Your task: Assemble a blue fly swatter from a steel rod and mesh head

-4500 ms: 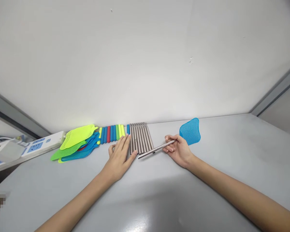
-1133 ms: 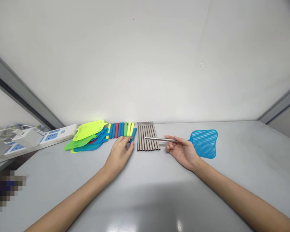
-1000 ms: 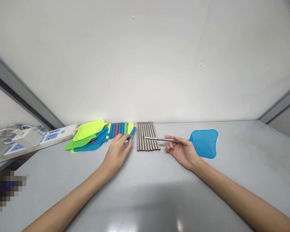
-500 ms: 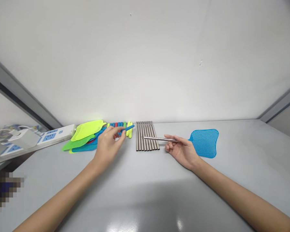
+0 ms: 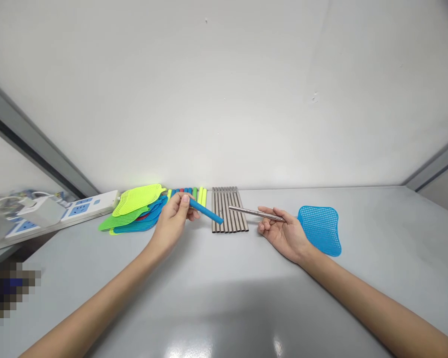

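A blue handle grip (image 5: 207,212) is pinched in my left hand (image 5: 175,214), its free end pointing right and slightly down. My right hand (image 5: 283,231), palm up, holds a metal rod (image 5: 254,212) between thumb and fingers; the rod's bare end points left toward the grip, with a small gap between them. Behind the right hand spreads a blue fly swatter head (image 5: 319,228), which appears joined to the rod, though the hand hides the joint. Beneath the two held parts lies a row of several metal tubes (image 5: 229,226) on the grey table.
Several coloured grips (image 5: 203,196) lie in a row against the wall, partly behind my left hand. To their left is a pile of yellow, green and blue swatter heads (image 5: 138,201). A white power strip (image 5: 106,201) with a plugged-in adapter (image 5: 41,214) runs along the left edge.
My left hand has turned the blue grip from pointing up-right to pointing down-right, over the tubes. The rod in my right hand has tilted, its left end now higher, and the swatter head has dipped.
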Motion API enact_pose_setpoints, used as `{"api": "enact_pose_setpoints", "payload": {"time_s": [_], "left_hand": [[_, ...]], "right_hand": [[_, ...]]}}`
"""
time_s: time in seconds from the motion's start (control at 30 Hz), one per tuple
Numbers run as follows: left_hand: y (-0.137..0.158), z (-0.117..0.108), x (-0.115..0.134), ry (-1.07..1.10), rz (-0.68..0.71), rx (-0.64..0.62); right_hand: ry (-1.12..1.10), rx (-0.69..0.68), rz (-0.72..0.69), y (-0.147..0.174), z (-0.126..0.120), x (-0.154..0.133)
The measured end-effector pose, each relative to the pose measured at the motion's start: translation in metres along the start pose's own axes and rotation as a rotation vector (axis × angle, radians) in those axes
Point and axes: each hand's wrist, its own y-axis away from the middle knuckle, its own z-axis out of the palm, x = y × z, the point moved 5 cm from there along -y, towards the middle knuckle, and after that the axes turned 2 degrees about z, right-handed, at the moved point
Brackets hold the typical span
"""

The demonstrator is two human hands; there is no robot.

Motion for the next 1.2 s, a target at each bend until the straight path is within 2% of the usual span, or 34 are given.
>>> {"api": "enact_pose_setpoints", "payload": {"time_s": [0.17, 0.37, 0.53, 0.67, 0.8, 1.0, 1.2], "left_hand": [[0.010, 0.019, -0.015, 0.184, -0.156, -0.100], [0.030, 0.042, -0.013, 0.447, -0.341, -0.218], [0.045, 0.054, -0.016, 0.476, -0.443, -0.276], [0.049, 0.058, -0.023, 0.486, -0.468, -0.284], [0.051, 0.061, -0.024, 0.593, -0.486, -0.298], [0.058, 0.068, -0.013, 0.695, -0.475, -0.446], [0.057, 0.067, -0.012, 0.766, -0.458, -0.368]], "right_hand": [[0.008, 0.002, -0.018, 0.002, 0.003, -0.002], [0.017, -0.006, 0.034, 0.005, 0.007, -0.001], [0.031, -0.005, 0.036, 0.005, 0.007, -0.002], [0.060, -0.007, 0.018, 0.005, 0.008, -0.002], [0.125, 0.071, -0.043, 0.005, 0.007, -0.003], [0.167, 0.109, -0.088, 0.005, 0.009, -0.002], [0.146, 0.129, -0.198, 0.004, 0.005, -0.004]]}}
